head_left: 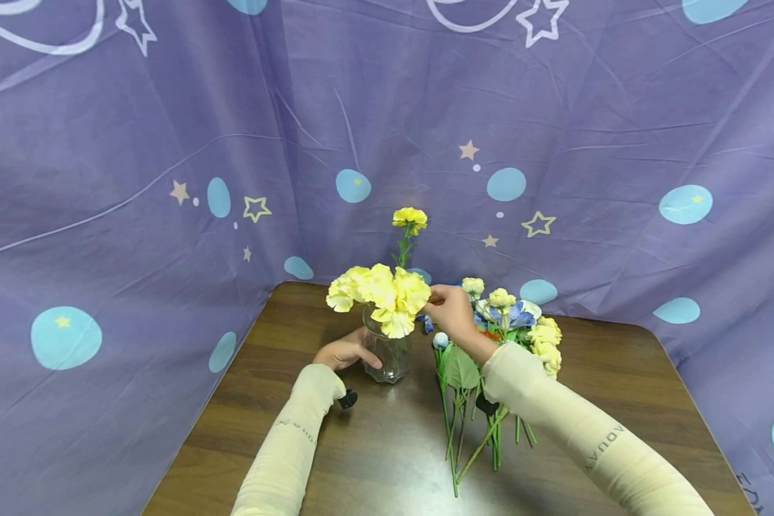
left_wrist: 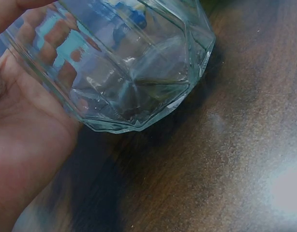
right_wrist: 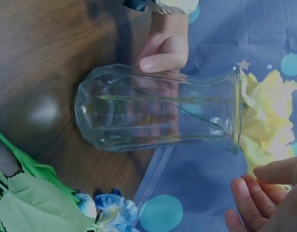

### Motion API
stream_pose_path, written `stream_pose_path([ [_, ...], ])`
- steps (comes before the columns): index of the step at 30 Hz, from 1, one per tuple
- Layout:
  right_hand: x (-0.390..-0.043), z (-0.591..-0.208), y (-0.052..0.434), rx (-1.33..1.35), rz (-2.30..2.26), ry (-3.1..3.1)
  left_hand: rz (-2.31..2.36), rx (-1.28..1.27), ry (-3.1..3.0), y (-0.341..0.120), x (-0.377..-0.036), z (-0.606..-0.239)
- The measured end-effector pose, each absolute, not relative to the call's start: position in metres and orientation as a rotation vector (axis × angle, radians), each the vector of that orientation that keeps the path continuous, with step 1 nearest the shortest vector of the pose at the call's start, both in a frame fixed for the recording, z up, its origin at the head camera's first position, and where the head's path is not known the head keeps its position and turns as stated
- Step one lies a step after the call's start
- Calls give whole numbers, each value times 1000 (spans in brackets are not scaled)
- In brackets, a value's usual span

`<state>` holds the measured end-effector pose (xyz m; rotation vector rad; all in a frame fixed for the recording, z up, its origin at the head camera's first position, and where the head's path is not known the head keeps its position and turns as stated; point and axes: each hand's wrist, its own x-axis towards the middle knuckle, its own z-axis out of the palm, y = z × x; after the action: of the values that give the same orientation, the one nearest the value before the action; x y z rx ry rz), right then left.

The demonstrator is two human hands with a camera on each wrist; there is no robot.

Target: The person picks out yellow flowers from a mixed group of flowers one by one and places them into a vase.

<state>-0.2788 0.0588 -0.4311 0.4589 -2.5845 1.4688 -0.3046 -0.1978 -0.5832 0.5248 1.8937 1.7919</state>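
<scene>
A clear glass vase [head_left: 393, 356] with a faceted base stands on the table. My left hand [head_left: 347, 351] grips it around its side, thumb toward me; in the left wrist view the fingers show through the glass. Thin stems [right_wrist: 160, 99] run inside the vase. Large ruffled yellow flowers [head_left: 380, 287] crowd over its rim, and one taller yellow carnation [head_left: 409, 218] rises behind them on a green stem. My right hand [head_left: 451, 309] pinches the right edge of the yellow flowers between thumb and fingers, just outside the rim. Petals partly hide that grasp.
Right of the vase lies a pile of artificial flowers: pale yellow blooms [head_left: 545, 340], blue petals [head_left: 516, 315] and a broad green leaf [head_left: 461, 369]. Their stems [head_left: 454, 459] point toward me on the wooden table [head_left: 361, 459]. A purple patterned cloth [head_left: 387, 107] hangs behind.
</scene>
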Motion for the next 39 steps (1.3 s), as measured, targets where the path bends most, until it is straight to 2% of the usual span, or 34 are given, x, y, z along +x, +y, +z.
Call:
stream_pose_path([
  [20,-287,-418,73,343,1591,-2617,1763,408,1917,-200,-301,-582],
  [30,-292,-412,84,312,1496,-2610,1781,512,1898,-200,-303,-582],
  [39,-296,-407,99,317,1442,-2609,1777,499,1887,-200,-303,-582],
])
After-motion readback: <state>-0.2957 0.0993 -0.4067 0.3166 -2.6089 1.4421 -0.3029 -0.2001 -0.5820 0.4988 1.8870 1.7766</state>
